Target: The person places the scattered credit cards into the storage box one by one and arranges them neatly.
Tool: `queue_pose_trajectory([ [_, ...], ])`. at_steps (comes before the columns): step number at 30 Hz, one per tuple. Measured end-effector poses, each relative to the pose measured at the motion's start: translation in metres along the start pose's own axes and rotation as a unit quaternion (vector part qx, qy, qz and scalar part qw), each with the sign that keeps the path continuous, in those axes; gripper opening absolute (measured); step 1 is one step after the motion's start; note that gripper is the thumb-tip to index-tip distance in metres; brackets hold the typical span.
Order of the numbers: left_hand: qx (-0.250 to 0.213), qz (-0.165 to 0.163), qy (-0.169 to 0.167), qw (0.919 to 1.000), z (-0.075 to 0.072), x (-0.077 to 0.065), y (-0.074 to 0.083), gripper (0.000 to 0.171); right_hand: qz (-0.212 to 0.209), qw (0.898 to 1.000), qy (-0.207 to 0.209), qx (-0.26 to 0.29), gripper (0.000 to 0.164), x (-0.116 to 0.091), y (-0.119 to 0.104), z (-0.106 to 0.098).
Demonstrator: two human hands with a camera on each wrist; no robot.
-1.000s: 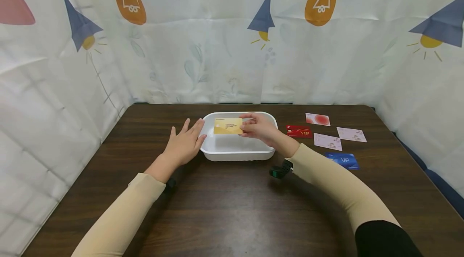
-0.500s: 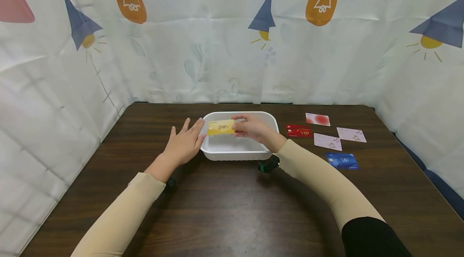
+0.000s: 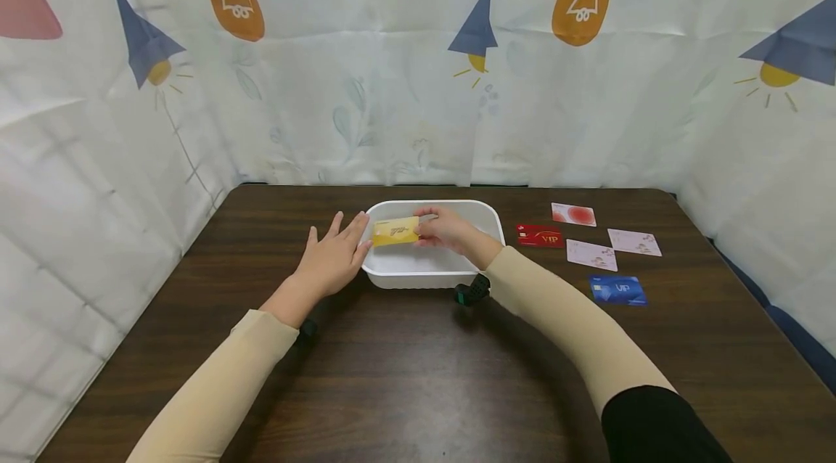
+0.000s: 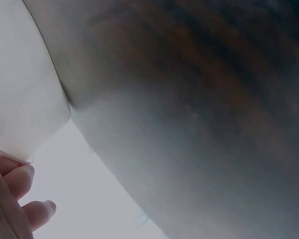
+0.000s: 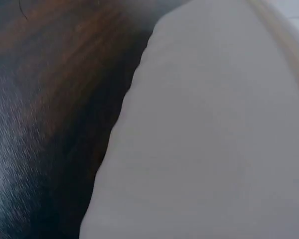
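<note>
In the head view a yellow card [image 3: 395, 231] is held over the left part of a white rectangular tub [image 3: 427, 280]. My right hand [image 3: 451, 231] pinches the card by its right end, between thumb and fingers. At the tub's left rim rests my left hand [image 3: 332, 258], its fingers straight and spread. The left wrist view shows fingertips [image 4: 21, 180] right at the rim and the tub's outer wall [image 4: 25, 79]. Only the tub's side [image 5: 204, 129] and the table show in the right wrist view; the right hand is out of sight there.
Right of the tub lie a red VIP card [image 3: 539, 236], a red-and-white card [image 3: 573, 214], two pale pink cards [image 3: 591, 255] and a blue VIP card [image 3: 617, 289]. The dark wooden table [image 3: 405, 383] ends at a patterned curtain [image 3: 405, 115] behind.
My right hand has moved left and slightly lower with the yellow card, bringing it near the tub's left end and tilting it. The left hand has stayed at the rim.
</note>
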State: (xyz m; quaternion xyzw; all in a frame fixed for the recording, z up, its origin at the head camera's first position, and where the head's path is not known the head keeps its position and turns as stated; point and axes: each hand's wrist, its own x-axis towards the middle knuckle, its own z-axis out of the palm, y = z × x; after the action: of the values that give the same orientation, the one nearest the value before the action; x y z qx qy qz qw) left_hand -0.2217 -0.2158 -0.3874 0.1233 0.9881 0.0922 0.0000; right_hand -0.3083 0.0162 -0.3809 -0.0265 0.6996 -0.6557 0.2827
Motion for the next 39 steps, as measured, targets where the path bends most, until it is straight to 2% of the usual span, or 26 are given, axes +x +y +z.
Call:
queue_pose_trajectory([
  [13,0.001,-0.006,-0.006,1.0000,-0.0024,0.0004,0.0024,0.066,0.010,1.000,0.022,-0.014,0.042,0.0068,0.0052,-0.0005],
  [26,0.005,-0.006,-0.008,0.9999,-0.0014,0.0006,0.0016,0.067,0.024,0.999,0.022,-0.018,0.042,0.0088,0.0068,-0.0013],
  [31,0.005,-0.005,-0.005,1.0000,-0.0009,0.0009,0.0014,0.066,0.023,0.999,0.019,-0.025,0.048,0.0084,0.0060,-0.0017],
  [33,0.007,-0.006,-0.004,1.0000,-0.0009,0.0010,0.0014,0.066,0.015,0.998,0.019,-0.054,0.053,0.0086,0.0063,-0.0020],
  [35,0.007,-0.006,-0.005,0.9999,-0.0010,0.0010,0.0015,0.066,0.000,0.994,0.020,-0.104,0.056,0.0089,0.0072,-0.0022],
  [39,0.007,-0.004,-0.006,0.9999,-0.0009,0.0012,0.0018,0.066,-0.032,0.977,0.022,-0.208,0.057,0.0089,0.0090,-0.0023],
])
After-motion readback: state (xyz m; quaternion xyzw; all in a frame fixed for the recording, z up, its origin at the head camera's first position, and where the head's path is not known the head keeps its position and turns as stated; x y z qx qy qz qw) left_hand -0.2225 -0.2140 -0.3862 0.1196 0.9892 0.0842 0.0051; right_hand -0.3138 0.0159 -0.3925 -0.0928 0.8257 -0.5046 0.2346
